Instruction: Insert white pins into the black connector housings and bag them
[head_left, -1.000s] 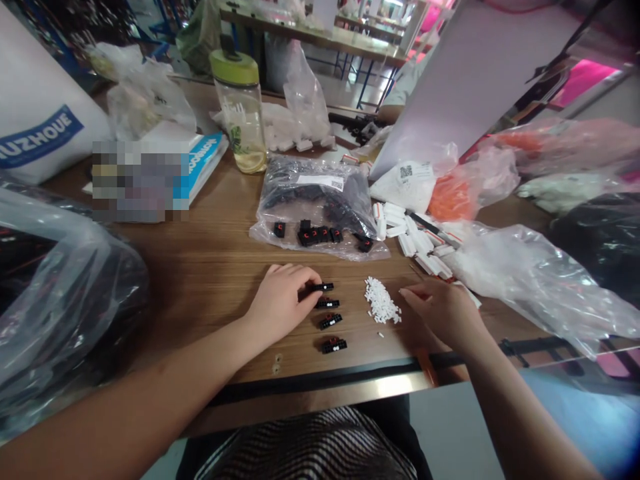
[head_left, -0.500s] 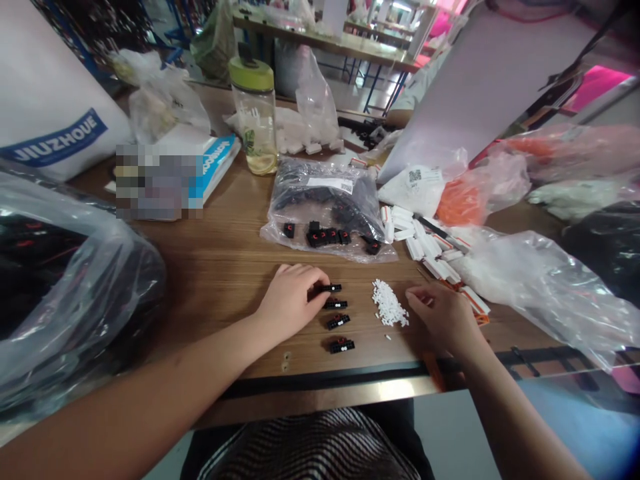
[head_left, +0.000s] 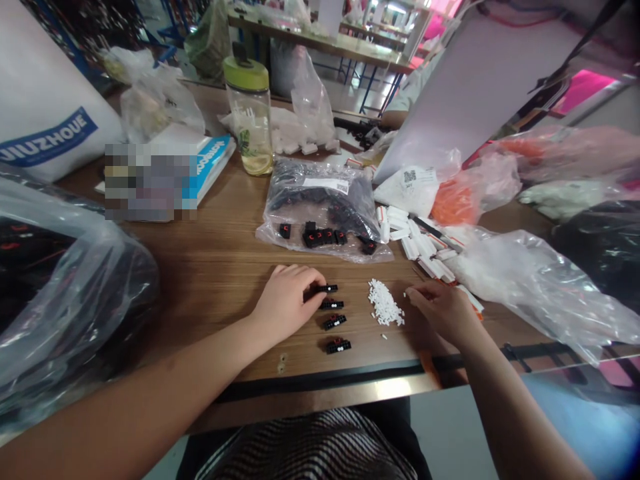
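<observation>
Four black rectangular plastic connector blocks (head_left: 335, 322), some with red and white markings, stand in a short column on a wood-grain table top (head_left: 210, 300), near its front edge. Left hand (head_left: 286, 298): curled, fingertips closed on the topmost block, which it has hold of. Right hand (head_left: 443, 311): half-closed, thumb and forefinger drawn together just right of a heap of tiny white plastic pieces (head_left: 385, 303); whether they pinch a piece is too small to tell. One stray white piece (head_left: 384, 336) lies just below the heap. Farther off, beyond the hands: a clear plastic bag of black parts (head_left: 320, 200) with more black connector blocks (head_left: 313, 237) sitting on it; white rectangular plastic strips with orange edges (head_left: 420, 247) scattered to its right; a clear bottle with a green lid (head_left: 249, 113), holding pale liquid and leaves, toward the back; a bulging clear bag of dark contents (head_left: 65, 280) at the far left.
</observation>
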A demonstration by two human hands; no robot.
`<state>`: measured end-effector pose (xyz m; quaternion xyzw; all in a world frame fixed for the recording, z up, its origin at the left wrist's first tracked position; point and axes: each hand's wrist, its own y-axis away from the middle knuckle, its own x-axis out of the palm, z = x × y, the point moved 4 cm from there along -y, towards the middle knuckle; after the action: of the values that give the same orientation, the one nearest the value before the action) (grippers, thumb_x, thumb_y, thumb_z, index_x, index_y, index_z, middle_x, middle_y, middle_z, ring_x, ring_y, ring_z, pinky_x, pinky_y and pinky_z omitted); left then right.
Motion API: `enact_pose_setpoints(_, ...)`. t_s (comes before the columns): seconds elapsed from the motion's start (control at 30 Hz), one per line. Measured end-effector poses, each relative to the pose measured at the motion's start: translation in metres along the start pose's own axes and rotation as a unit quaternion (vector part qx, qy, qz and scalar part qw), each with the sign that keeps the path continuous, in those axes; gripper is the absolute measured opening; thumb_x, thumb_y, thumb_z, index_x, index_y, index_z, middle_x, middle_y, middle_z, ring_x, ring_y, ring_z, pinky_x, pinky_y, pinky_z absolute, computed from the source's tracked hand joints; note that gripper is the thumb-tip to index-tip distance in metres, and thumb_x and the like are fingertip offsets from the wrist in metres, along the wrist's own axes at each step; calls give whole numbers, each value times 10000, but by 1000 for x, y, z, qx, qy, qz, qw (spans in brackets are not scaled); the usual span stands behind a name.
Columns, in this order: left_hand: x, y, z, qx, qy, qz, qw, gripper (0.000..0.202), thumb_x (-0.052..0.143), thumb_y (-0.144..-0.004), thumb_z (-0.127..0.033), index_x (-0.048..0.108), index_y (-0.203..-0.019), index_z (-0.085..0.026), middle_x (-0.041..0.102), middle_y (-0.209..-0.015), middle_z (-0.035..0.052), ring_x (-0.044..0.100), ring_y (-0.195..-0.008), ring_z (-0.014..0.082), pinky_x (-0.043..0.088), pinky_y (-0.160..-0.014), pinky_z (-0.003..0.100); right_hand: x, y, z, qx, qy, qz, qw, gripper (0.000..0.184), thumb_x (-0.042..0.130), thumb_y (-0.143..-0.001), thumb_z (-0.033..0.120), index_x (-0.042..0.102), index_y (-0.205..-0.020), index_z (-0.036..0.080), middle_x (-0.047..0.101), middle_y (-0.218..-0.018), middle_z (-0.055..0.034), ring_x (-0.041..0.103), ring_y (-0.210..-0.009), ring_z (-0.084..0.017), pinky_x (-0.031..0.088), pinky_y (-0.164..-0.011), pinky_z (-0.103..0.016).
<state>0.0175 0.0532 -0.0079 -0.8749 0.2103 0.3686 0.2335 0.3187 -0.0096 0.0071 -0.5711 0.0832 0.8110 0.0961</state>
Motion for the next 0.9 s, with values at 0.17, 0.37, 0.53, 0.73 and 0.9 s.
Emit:
enact_pose_setpoints(0.17, 0, 0, 1, -2, 2, 2, 1000, 110, 712, -847, -203, 616, -896, -226, 706, -883, -13, 634, -841, 221, 399, -817, 405, -4, -2, -5, -29, -32, 21, 999, 277, 584, -838, 412, 782, -806, 221, 779, -883, -37, 700, -779, -219, 496, -667, -309)
enact_pose_setpoints(0.37, 0, -1, 0, -3, -2, 3, 1000, 121, 724, -841, -209, 616, -895, -222, 705, -877, -15, 636, -836, 222, 400, -817, 406, 1, -2, -11, -98, 11, 11, 995, 250, 587, -859, 388, 760, -812, 215, 761, -883, -56, 686, -801, -226, 496, -742, -345)
enact_pose_setpoints(0.53, 0, -1, -2, -6, -3, 2, 1000, 106, 712, -841, -201, 616, -879, -221, 707, -872, -9, 630, -828, 219, 407, -819, 402, -5, -3, 13, -134, 43, 22, 990, 207, 559, -854, 302, 702, -731, 216, 730, -769, -34, 651, -700, -205, 454, -682, -338)
enact_pose_setpoints(0.73, -1, -1, -2, -10, 4, 3, 1000, 79, 692, -854, -215, 620, -884, -226, 709, -886, -8, 631, -854, 220, 398, -822, 402, -2, -1, 104, -260, -166, 29, 951, 177, 586, -917, 313, 681, -809, 210, 715, -850, -38, 647, -832, -187, 483, -817, -344)
enact_pose_setpoints(0.9, -1, -1, -2, -13, 1, 13, 1000, 76, 689, -856, -216, 616, -873, -220, 698, -847, -4, 631, -832, 224, 397, -796, 393, 25, -4, 151, -350, -115, 62, 928, 120, 574, -940, 217, 659, -857, 200, 670, -919, -46, 581, -909, -198, 427, -875, -386)
